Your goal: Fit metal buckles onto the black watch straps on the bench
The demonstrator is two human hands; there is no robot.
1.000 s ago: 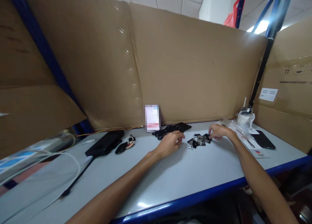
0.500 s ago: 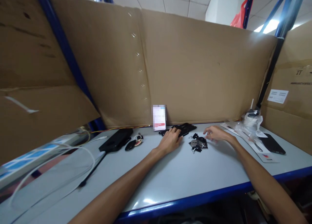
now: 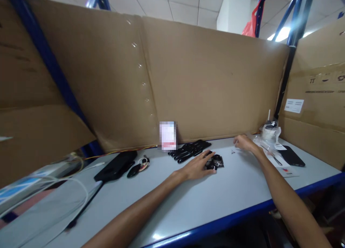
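Note:
My left hand (image 3: 198,166) lies flat on the grey table (image 3: 188,201) with fingers stretched out, its fingertips touching a small pile of black and silver parts (image 3: 217,162). Behind it lies a row of black plastic pieces (image 3: 188,149). My right hand (image 3: 244,142) rests further right with fingers loosely curled, holding nothing that I can see. A tiny metal piece (image 3: 233,152) lies on the table just left of that hand.
A black phone (image 3: 291,155), a clear bag with a white roll (image 3: 269,131) and a paper sheet sit at the right. A black case (image 3: 115,165), a key fob (image 3: 138,162) and white cables (image 3: 54,183) lie left. Cardboard walls (image 3: 188,82) enclose the back and sides.
My left hand moved right from the black plastic pieces onto the pile of small parts. My right hand drew back to the right, away from the pile.

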